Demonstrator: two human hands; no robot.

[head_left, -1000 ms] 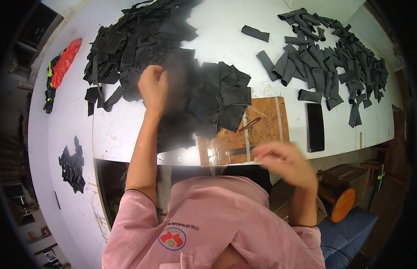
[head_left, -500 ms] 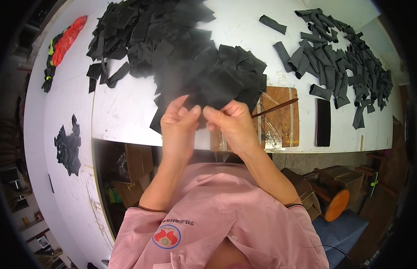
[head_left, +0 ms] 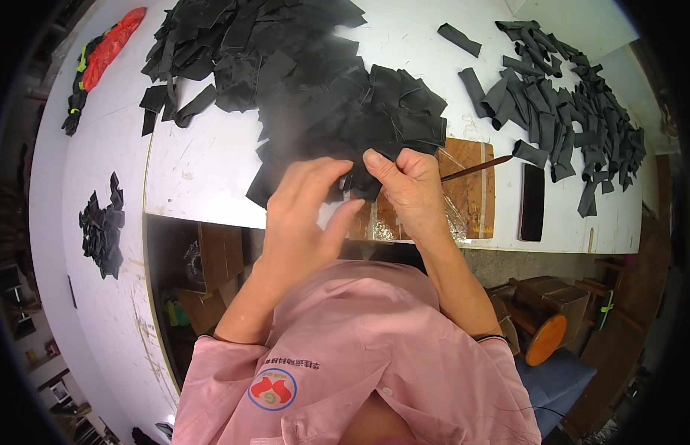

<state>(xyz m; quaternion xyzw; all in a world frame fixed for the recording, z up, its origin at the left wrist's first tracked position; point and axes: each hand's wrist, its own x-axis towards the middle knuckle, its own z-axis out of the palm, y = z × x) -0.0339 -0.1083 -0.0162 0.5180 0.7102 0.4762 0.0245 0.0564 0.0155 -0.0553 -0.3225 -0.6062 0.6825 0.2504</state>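
Observation:
My right hand [head_left: 410,182] is closed, its thumb pressing a small black fabric piece [head_left: 365,184] against the fingers. A slim brown pointed stick [head_left: 478,169] juts out rightward from that same hand; its other end is hidden there. Just left of the piece, my left hand [head_left: 304,211] is open, thumb and fingers apart, with fingertips close to the fabric; whether they touch it I cannot tell. Beyond both hands spreads a large heap of flat black fabric pieces [head_left: 315,96]. Under the right hand lies a brown board [head_left: 474,204] with clear tape on it.
Right of the board rests a black phone-like slab [head_left: 532,202]. Many dark rolled fabric tubes [head_left: 537,107] are scattered at the far right of the white table [head_left: 204,163]. A red plastic bag [head_left: 115,38] and a small black fabric pile [head_left: 102,230] sit at left.
My left hand has opened and turned, its fingers now apart from the pinch. My right hand has shifted a little right, the stick moving with it, and the black piece shows more.

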